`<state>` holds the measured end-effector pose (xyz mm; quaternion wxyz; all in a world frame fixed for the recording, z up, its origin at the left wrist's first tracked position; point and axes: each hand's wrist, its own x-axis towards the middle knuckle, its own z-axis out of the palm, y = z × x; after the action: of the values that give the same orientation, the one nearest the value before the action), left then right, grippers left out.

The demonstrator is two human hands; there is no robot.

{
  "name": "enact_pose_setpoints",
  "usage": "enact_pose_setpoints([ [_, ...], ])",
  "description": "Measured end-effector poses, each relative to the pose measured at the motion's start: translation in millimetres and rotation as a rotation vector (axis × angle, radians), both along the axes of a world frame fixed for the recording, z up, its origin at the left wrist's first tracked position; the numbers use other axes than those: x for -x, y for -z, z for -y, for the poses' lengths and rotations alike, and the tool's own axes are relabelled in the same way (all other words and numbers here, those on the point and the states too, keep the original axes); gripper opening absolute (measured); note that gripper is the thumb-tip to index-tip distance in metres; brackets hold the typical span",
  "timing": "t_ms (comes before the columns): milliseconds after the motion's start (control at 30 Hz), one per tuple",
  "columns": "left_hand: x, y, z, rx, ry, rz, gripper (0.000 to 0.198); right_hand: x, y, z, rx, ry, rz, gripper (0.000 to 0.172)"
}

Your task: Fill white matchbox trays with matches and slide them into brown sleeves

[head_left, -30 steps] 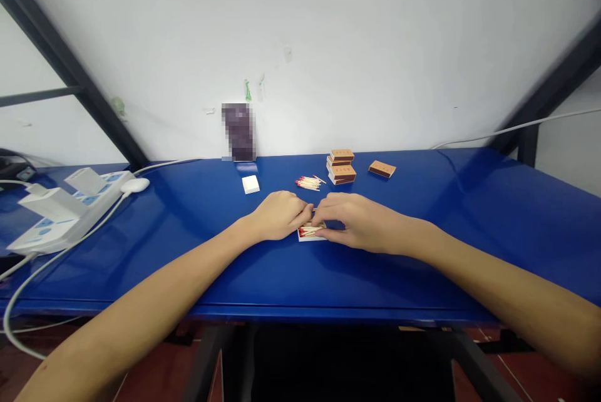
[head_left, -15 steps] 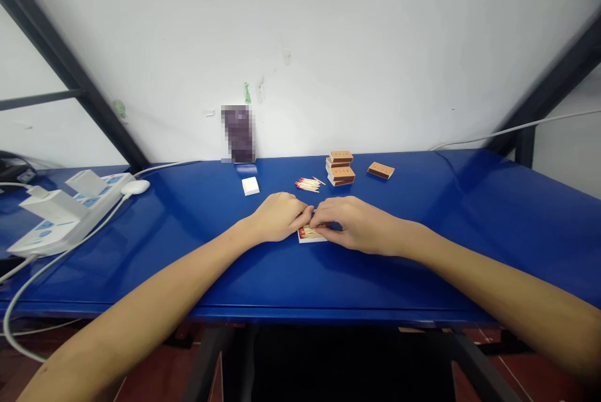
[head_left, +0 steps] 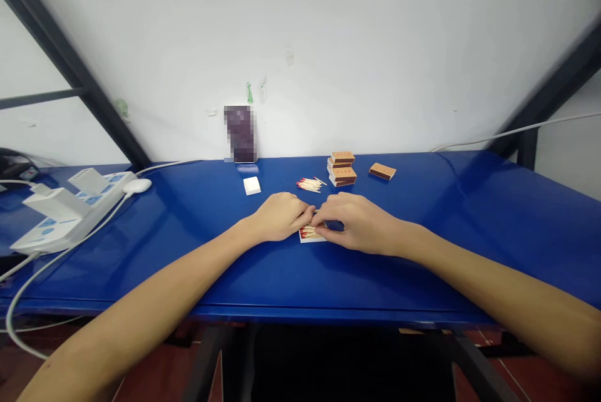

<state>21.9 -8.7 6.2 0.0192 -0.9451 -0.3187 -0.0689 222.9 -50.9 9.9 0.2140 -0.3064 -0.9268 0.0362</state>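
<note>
A small white matchbox tray (head_left: 312,240) holding red-tipped matches (head_left: 308,232) lies between my hands. My left hand (head_left: 280,216) is curled closed at the tray's left and far side, thumb tip against it. From the right, my right hand (head_left: 354,221) reaches over the tray with its fingers and thumb bent together on the matches. The fingertips of both hands nearly meet and hide part of the tray, so how many matches are pinched does not show. A loose pile of matches (head_left: 310,185) lies just beyond.
A stack of matchboxes (head_left: 342,171) stands behind my right hand, with a brown matchbox piece (head_left: 382,171) lying to its right. A white square block (head_left: 251,186) sits left of the pile. A power strip (head_left: 70,214) with cables occupies the blue table's (head_left: 263,283) left end.
The view has shifted very slightly. My right hand's fingers have moved a little over the tray; otherwise both hands keep their places.
</note>
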Motion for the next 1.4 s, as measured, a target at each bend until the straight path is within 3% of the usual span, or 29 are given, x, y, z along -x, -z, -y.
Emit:
enact_pose_setpoints([
  [400, 0, -0.4, 0, 0.0, 0.021, 0.022, 0.051, -1, -9.4, 6, 0.146, -0.095, -0.061, 0.014],
  [567, 3, -0.2, -4, -0.029, -0.003, 0.034, 0.049, -6, -9.1, 1, 0.039, 0.043, -0.073, 0.021],
  [733, 12, -6.0, -9, -0.026, -0.023, 0.151, 0.044, -13, -0.3, -14, -0.069, 0.16, 0.092, 0.023],
  [867, 17, -17.9, -3, 0.105, 0.168, 0.131, 0.033, -9, 4.7, -24, -0.121, 0.241, 0.219, 0.024],
  [1033, 15, -26.0, 10, 0.089, 0.233, 0.085, 0.041, -3, 3.0, -26, -0.069, 0.256, 0.255, 0.029],
  [1267, 13, -23.5, 12, 0.103, 0.22, 0.064, 0.024, -2, 3.9, -26, -0.009, 0.2, 0.217, 0.027],
  [1400, 14, -21.7, 8, 0.134, 0.22, 0.111, 0.022, -4, 2.9, -28, 0.089, 0.188, 0.112, 0.016],
])
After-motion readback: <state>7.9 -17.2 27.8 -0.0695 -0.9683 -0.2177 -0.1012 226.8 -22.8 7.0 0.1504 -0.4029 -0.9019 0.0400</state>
